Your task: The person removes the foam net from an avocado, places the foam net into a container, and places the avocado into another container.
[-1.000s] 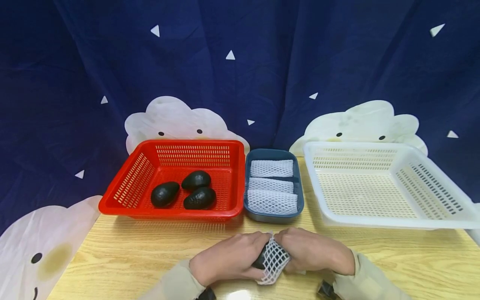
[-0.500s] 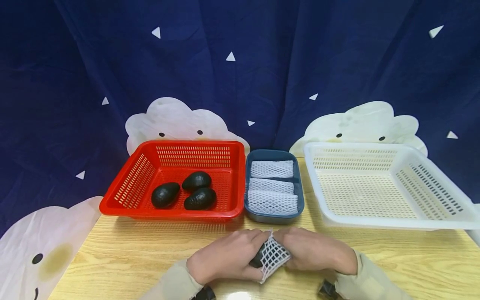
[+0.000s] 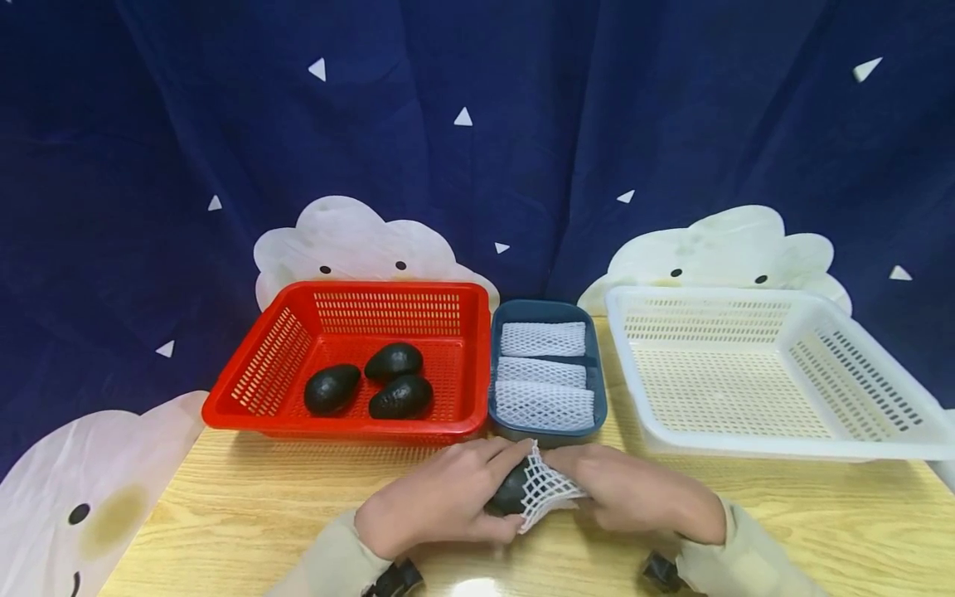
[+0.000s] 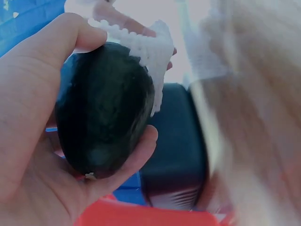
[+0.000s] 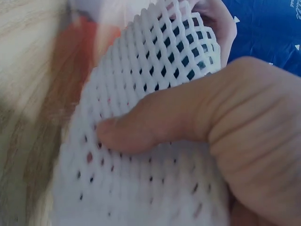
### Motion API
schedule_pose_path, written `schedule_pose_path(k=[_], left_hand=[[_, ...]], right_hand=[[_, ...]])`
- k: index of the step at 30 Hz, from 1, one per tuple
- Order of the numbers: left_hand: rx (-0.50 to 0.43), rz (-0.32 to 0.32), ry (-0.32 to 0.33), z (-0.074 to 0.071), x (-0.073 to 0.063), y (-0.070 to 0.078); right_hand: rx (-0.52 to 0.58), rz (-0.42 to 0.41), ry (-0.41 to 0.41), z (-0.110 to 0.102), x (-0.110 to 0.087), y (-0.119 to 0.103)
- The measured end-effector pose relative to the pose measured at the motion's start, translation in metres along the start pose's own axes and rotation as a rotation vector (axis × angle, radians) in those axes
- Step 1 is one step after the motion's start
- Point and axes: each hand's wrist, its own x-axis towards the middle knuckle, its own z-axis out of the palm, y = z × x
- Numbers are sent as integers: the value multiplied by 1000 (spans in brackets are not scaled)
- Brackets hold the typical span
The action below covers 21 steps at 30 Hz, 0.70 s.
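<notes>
Above the front of the table, my left hand (image 3: 448, 496) grips a dark green avocado (image 4: 103, 110), fingers and thumb curled round its sides. A white foam net sleeve (image 5: 141, 122) covers the avocado's right-hand end, its mesh stretched wide there. My right hand (image 3: 634, 489) pinches the sleeve, and the right wrist view shows the thumb pressed along the mesh. In the left wrist view the near end of the avocado is bare. The right hand's other fingers are mostly hidden behind the sleeve.
A red basket (image 3: 351, 425) with three avocados (image 3: 332, 390) stands at the back left. Beside it a dark blue tray (image 3: 548, 308) holds several foam net sleeves (image 3: 545, 405). At the back right is a white basket (image 3: 739, 398). A blue curtain (image 3: 522, 149) hangs behind.
Both hands have spread slightly apart and shifted a little farther from me. More of the avocado shows at the left, and the net is drawn out to the right.
</notes>
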Motion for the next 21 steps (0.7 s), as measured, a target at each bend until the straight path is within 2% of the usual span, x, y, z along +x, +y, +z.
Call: schedule_pose_path(k=[6, 15, 21], left_hand=[[-18, -26, 37, -11, -4, -2], [-26, -20, 107, -24, -9, -1], [-33, -26, 118, -29, -11, -2]], right_hand=[[-12, -20, 23, -3, -1, 2], [-41, -25, 95, -5, 1, 4], [-39, -33, 108, -6, 1, 5]])
